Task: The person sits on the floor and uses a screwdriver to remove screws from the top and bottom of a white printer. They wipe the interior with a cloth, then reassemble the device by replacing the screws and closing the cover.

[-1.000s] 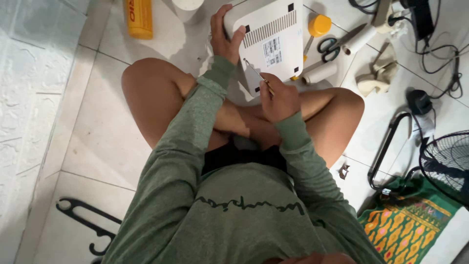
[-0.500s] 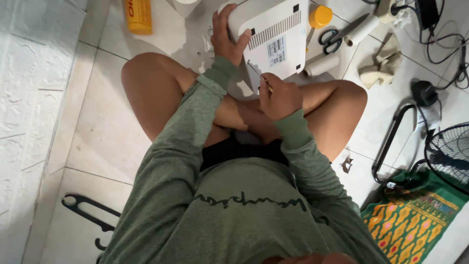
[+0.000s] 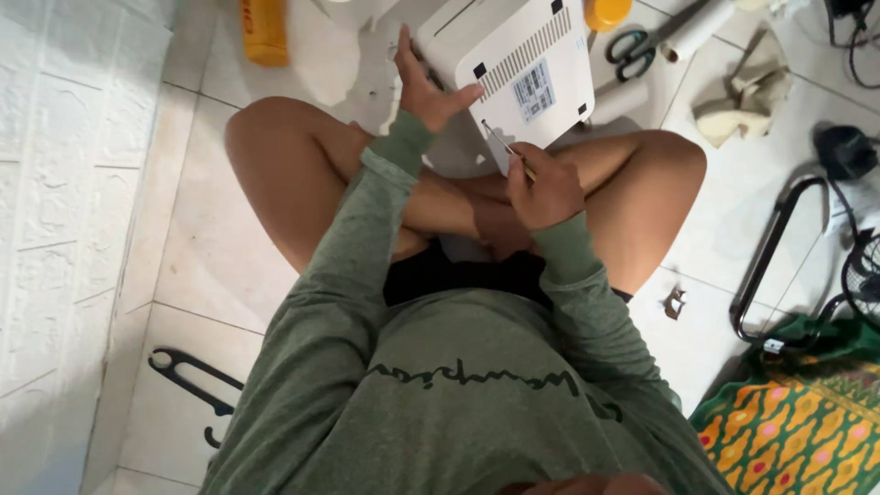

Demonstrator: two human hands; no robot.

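I sit cross-legged on a white tiled floor in a green long-sleeved top. A white box-shaped device (image 3: pixel 513 64) with vent slots and black rubber feet lies upside down in front of my knees. My left hand (image 3: pixel 423 84) steadies its left edge, fingers spread against the casing. My right hand (image 3: pixel 543 188) grips a thin screwdriver (image 3: pixel 502 147) whose tip touches the device's near corner.
Scissors (image 3: pixel 634 46), a white roll (image 3: pixel 616 101), an orange cap (image 3: pixel 607 13) and a crumpled cloth (image 3: pixel 744 82) lie beyond my right knee. An orange-yellow bottle (image 3: pixel 264 31) lies far left. A black metal frame (image 3: pixel 779 257), a patterned mat (image 3: pixel 797 422) and a black hanger (image 3: pixel 192 380) surround me.
The view has shifted slightly. My left hand has opened and slid along the device's edge; my right hand keeps the screwdriver at the same corner.
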